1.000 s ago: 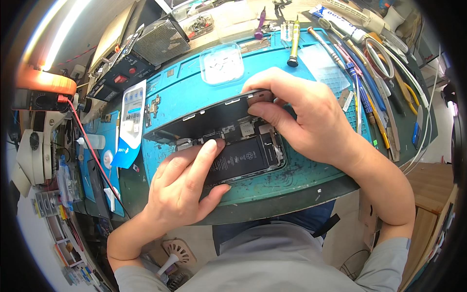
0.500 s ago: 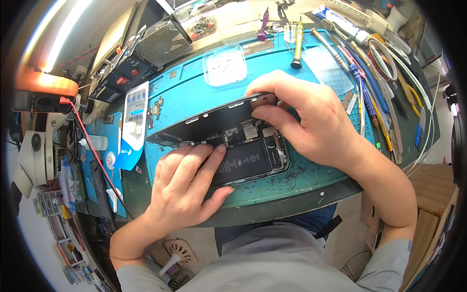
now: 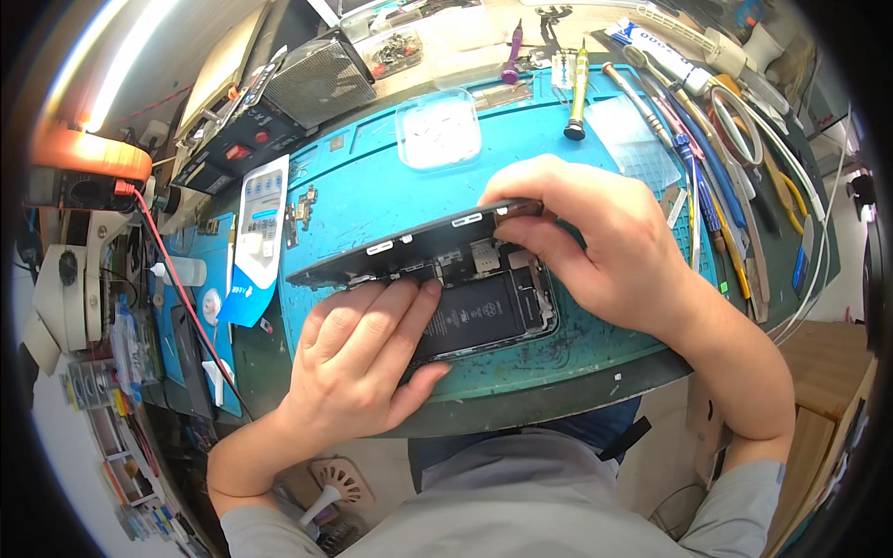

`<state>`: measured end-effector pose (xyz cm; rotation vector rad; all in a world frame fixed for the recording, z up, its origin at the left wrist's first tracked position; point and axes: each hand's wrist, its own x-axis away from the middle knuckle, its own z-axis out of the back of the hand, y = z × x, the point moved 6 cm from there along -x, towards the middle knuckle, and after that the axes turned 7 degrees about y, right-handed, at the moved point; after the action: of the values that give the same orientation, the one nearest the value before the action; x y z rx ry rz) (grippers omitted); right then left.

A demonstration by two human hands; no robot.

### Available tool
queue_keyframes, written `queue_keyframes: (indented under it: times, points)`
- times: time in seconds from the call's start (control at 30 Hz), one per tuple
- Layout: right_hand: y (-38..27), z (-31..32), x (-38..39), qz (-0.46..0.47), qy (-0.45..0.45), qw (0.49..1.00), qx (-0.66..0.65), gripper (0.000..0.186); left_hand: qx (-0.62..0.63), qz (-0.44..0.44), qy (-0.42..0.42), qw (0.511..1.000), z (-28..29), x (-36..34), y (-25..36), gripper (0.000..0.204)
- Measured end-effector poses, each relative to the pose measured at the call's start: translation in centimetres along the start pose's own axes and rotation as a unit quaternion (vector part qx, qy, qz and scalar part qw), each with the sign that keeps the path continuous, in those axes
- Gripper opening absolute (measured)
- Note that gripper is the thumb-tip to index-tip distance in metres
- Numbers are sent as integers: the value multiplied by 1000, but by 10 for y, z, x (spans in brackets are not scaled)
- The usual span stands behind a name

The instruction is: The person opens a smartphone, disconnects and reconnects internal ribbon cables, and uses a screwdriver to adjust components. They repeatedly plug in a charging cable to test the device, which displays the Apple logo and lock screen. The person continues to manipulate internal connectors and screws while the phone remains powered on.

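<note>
An opened smartphone (image 3: 479, 312) lies on the blue-green work mat, its black battery and inner parts facing up. Its screen panel (image 3: 419, 244) is tilted up along the far long side, with small metal tabs on its edge. Between thumb and fingers, my right hand (image 3: 600, 246) pinches the panel's right end. My left hand (image 3: 358, 358) grips the phone's left part, fingertips inside near the panel's lower edge and thumb at the near side. What lies under those fingertips is hidden.
Beyond the phone sit a clear plastic tray (image 3: 437, 130) and a yellow-green screwdriver (image 3: 577, 102). Tweezers and hand tools (image 3: 712, 186) crowd the right. At left are a boxy powered device (image 3: 242, 139), an orange meter (image 3: 88, 163) with a red lead, and a dropper bottle (image 3: 181, 272).
The screen panel has come down slightly toward the phone body, my right hand lowering with it. My left hand keeps its place on the phone. The whole view has shifted a little.
</note>
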<state>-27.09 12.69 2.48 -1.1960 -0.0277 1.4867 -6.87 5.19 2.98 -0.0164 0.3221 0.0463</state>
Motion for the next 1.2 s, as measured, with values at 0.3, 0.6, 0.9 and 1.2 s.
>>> queue_keyframes:
  times: [0.3, 0.6, 0.9, 1.2]
  points:
    - [-6, 0, 0, 22, 4, 1000, 22, 25, 10, 16, 21, 1000, -1, 1, -2, 65]
    - [-6, 0, -1, 5, -11, 1000, 12, 25, -1, 10, 20, 1000, 0, 0, -1, 63]
    - [-4, 0, -2, -6, -7, 1000, 12, 26, 37, 18, -8, 999, 0, -1, 0, 65]
    - [-5, -1, -4, 10, 9, 1000, 15, 26, 47, 20, -13, 999, -2, 0, -1, 65]
